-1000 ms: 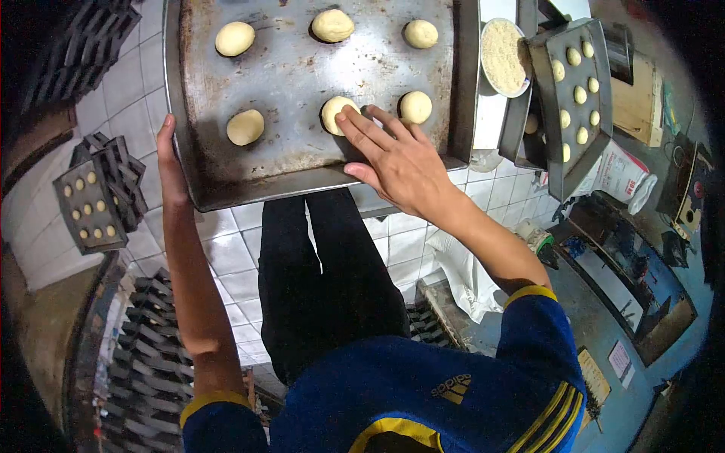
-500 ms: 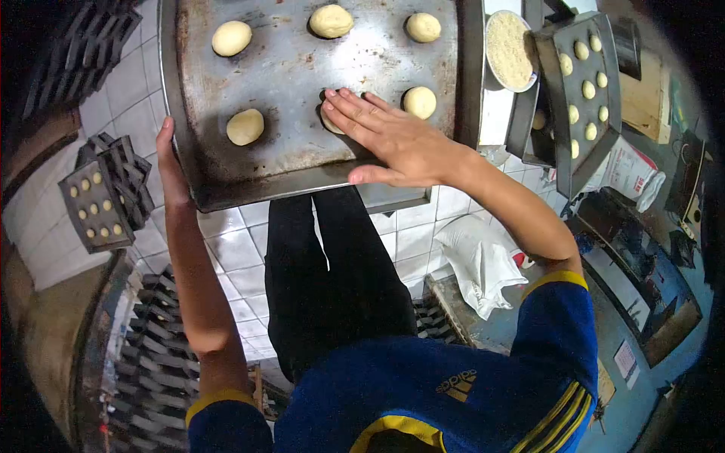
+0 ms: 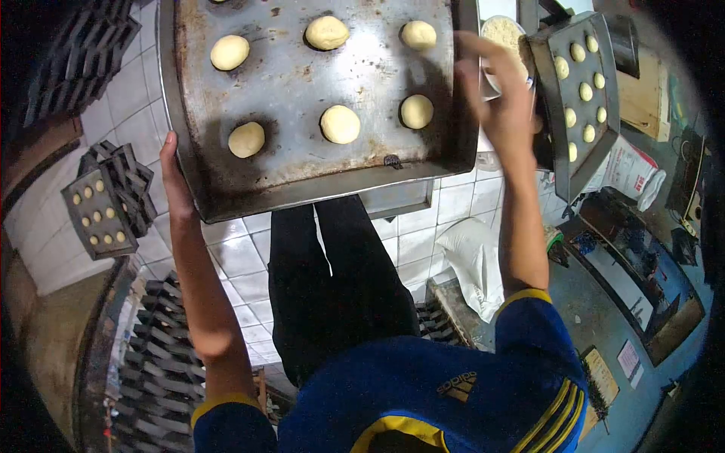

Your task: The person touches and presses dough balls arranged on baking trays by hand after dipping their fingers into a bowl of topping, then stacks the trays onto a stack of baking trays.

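My left hand (image 3: 176,175) holds the left side of a large metal tray (image 3: 317,198), its thumb over the rim. Several pale dough balls lie on the tray, among them one near the front middle (image 3: 340,124) and one near the front right (image 3: 417,112). Beyond the tray's right rim, my right hand (image 3: 502,94) is raised over the edge of a bowl of pale crumbs (image 3: 504,36). Its fingers are smeared by motion and point up and left; whether they hold anything cannot be made out.
A tilted tray of dough balls (image 3: 560,113) rests at the right, near a white and red sack (image 3: 630,174). At the far left, another tray of dough balls (image 3: 98,215) sits by stacked dark trays (image 3: 132,177). A white bag (image 3: 476,260) lies lower right.
My right hand has lifted off the front middle dough ball and moved right to the bowl. The held tray sits slightly lower in view, with my left hand still on it.
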{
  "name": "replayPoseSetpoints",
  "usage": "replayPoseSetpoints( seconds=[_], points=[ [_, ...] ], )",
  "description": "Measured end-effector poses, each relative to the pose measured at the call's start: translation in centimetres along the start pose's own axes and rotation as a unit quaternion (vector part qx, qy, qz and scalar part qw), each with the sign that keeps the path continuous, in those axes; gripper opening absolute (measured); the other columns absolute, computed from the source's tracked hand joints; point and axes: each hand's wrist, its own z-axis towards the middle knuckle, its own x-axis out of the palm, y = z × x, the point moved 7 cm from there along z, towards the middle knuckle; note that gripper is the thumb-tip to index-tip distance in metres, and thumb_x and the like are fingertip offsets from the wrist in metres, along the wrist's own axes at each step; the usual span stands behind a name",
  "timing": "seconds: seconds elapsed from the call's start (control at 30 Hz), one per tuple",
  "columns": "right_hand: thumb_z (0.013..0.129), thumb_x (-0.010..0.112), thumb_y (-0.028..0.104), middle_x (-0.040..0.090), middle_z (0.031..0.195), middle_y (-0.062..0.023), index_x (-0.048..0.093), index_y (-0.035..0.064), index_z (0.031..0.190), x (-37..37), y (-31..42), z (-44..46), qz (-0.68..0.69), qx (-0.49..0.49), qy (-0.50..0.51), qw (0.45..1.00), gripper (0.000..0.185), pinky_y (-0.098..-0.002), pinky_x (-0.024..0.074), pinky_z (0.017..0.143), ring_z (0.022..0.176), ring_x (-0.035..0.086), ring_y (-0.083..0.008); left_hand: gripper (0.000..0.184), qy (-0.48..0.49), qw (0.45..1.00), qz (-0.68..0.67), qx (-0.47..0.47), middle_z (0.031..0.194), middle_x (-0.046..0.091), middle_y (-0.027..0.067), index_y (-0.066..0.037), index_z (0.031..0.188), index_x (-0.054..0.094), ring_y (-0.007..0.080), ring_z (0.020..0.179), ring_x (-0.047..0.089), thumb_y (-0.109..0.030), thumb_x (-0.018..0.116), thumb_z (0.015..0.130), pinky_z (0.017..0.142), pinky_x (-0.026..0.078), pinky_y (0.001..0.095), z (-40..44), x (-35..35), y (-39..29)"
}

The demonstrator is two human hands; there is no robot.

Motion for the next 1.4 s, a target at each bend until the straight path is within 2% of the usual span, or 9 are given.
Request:
replayPoseSetpoints(
  seconds=[0.1,0.13,0.43,0.6,0.67,0.73,0.93,1.07,1.4],
  points=[
    [0.091,0.079,0.008,0.076,0.111,-0.0149,0.077,0.0104,0.124,-4.8,-7.8,-1.2,-0.15,0.159,-0.009,0.976,0.033,-0.0402,0.0584,0.082,0.096,0.075,-0.0303,0.064,0.033,0.999,0.026,0.011,0.126,0.07,0.0123,-0.003,0.135,0.063,0.0258,0.112,0.067,-0.058,0.053,0.104,0.103,0.052,0.04,1.7,-1.2,0.7],
    [0.099,0.076,0.024,0.079,0.103,-0.0145,0.081,0.0095,0.119,-5.1,-8.8,-1.3,-0.183,0.185,-0.007,0.966,0.025,-0.0345,0.0575,0.076,0.083,0.075,-0.0225,0.064,0.038,0.999,0.021,0.017,0.126,0.07,0.0123,-0.003,0.135,0.063,0.0258,0.112,0.067,-0.058,0.053,0.104,0.102,0.052,0.0402,1.6,-1.0,0.5],
    [0.098,0.076,0.036,0.08,0.097,-0.0146,0.082,0.0085,0.115,-3.4,-10.9,-1.1,-0.201,0.238,0.087,0.946,0.033,-0.0336,0.056,0.078,0.081,0.074,-0.0221,0.063,0.038,0.999,0.001,0.002,0.128,0.069,0.0121,-0.004,0.138,0.062,0.0259,0.114,0.066,-0.058,0.054,0.104,0.103,0.051,0.0408,0.5,0.0,0.2],
    [0.1,0.077,0.035,0.081,0.107,-0.0018,0.081,0.0036,0.119,-4.0,-14.1,-2.1,0.122,0.338,0.004,0.933,0.037,-0.0275,0.0494,0.077,0.089,0.068,-0.01,0.06,0.031,0.999,0.006,-0.014,0.126,0.069,0.0073,-0.007,0.136,0.065,0.0246,0.115,0.063,-0.057,0.055,0.105,0.106,0.048,0.0396,1.1,-0.8,0.9],
    [0.1,0.077,0.027,0.079,0.112,0.0003,0.079,0.0072,0.124,-2.9,-11.8,-2.5,0.235,0.444,0.009,0.865,0.031,-0.0224,0.042,0.079,0.094,0.064,-0.0069,0.071,-0.001,1.0,-0.018,-0.023,0.129,0.068,0.0099,-0.003,0.141,0.061,0.0245,0.117,0.064,-0.062,0.057,0.103,0.107,0.047,0.0386,1.5,-1.4,1.6],
    [0.099,0.078,0.023,0.079,0.11,-0.0065,0.08,0.0029,0.119,-0.2,-7.3,-1.7,0.318,0.409,0.056,0.853,0.028,-0.0282,0.0534,0.086,0.103,0.07,-0.0125,0.075,0.018,1.0,0.022,0.0,0.131,0.067,0.0098,-0.003,0.143,0.06,0.0243,0.118,0.063,-0.065,0.058,0.102,0.108,0.046,0.0386,0.7,-0.8,0.7],
    [0.096,0.08,0.018,0.082,0.103,-0.0065,0.083,0.0021,0.108,12.3,10.4,0.0,0.339,0.201,0.325,0.86,0.02,-0.0299,0.0548,0.08,0.089,0.071,-0.0115,0.069,0.061,0.998,-0.022,-0.009,0.133,0.064,0.011,-0.002,0.145,0.054,0.0212,0.118,0.064,-0.058,0.057,0.105,0.106,0.05,0.0355,0.0,0.9,0.3],
    [0.09,0.078,0.016,0.076,0.096,-0.0092,0.081,0.0074,0.1,16.2,17.7,2.1,0.195,-0.103,0.242,0.945,0.013,-0.0377,0.0572,0.079,0.089,0.069,-0.0278,0.05,0.096,0.988,-0.109,-0.053,0.125,0.064,0.0074,-0.009,0.138,0.057,0.0185,0.115,0.065,-0.05,0.054,0.109,0.102,0.053,0.0339,0.5,0.9,1.3],
    [0.084,0.066,0.017,0.067,0.1,0.0014,0.076,0.0141,0.106,19.1,20.1,0.9,-0.029,-0.305,0.224,0.925,0.025,-0.0348,0.057,0.082,0.099,0.063,-0.0194,0.041,0.05,0.998,-0.016,0.027,0.112,0.065,0.0042,-0.009,0.123,0.062,0.0125,0.102,0.066,-0.047,0.054,0.108,0.089,0.056,0.0299,-0.2,0.8,-0.5]
  ],
)
